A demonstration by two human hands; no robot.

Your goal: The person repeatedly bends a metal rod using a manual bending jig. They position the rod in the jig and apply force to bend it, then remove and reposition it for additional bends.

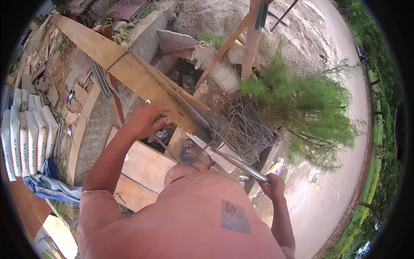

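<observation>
My left hand (144,118) rests on a long wooden plank (129,69) that runs from the upper left down to a metal bending fixture (213,127), and it seems to hold a thin steel rod (148,101) against the plank. My right hand (272,185) is closed around the end of a grey metal pipe lever (239,165) that points up-left to the fixture. My foot in a sandal (188,151) stands on boards just below the fixture.
A pile of bent wire stirrups (250,129) lies right of the fixture, beside a green bush (310,108). Stacked white cement bags (26,134) stand at the left. Wooden posts (250,39) rise behind. A paved road (336,172) runs along the right.
</observation>
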